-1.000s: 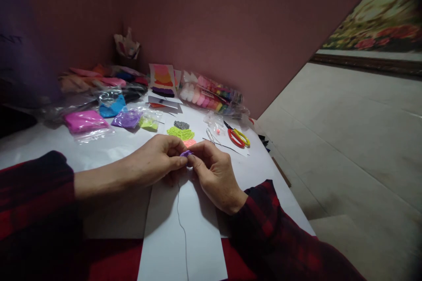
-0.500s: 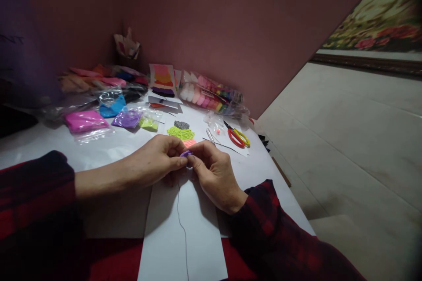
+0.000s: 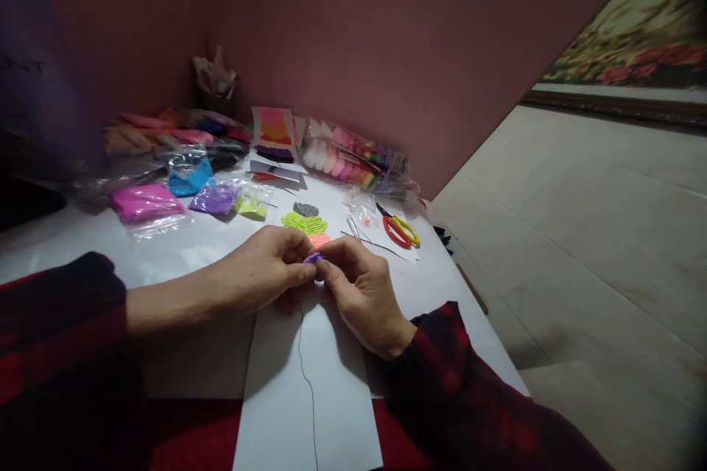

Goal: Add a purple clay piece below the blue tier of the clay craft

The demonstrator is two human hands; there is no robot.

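Note:
Between the fingertips of both hands is a small piece of purple modelling clay (image 3: 313, 258). My left hand (image 3: 270, 265) pinches it from the left, and my right hand (image 3: 359, 287) pinches its right side. Beneath them lies a white sheet of paper (image 3: 287, 390) with a thin dark wavy line running down toward me. Just beyond my fingers, textured patches of grey clay (image 3: 305, 210), yellow-green clay (image 3: 303, 224) and coral clay (image 3: 319, 240) sit on the sheet. My fingers cover part of the coral patch.
Red-and-yellow scissors (image 3: 401, 230) and a metal tool (image 3: 353, 227) lie to the right. Bagged pink clay (image 3: 146, 204), blue clay (image 3: 192, 180), purple clay (image 3: 214, 199) and yellow-green clay (image 3: 251, 206) are at the left. Packs of coloured clay (image 3: 347, 154) rest against the wall.
Both hands keep their pinch on the purple clay with hardly any movement. The whole view has shifted very slightly.

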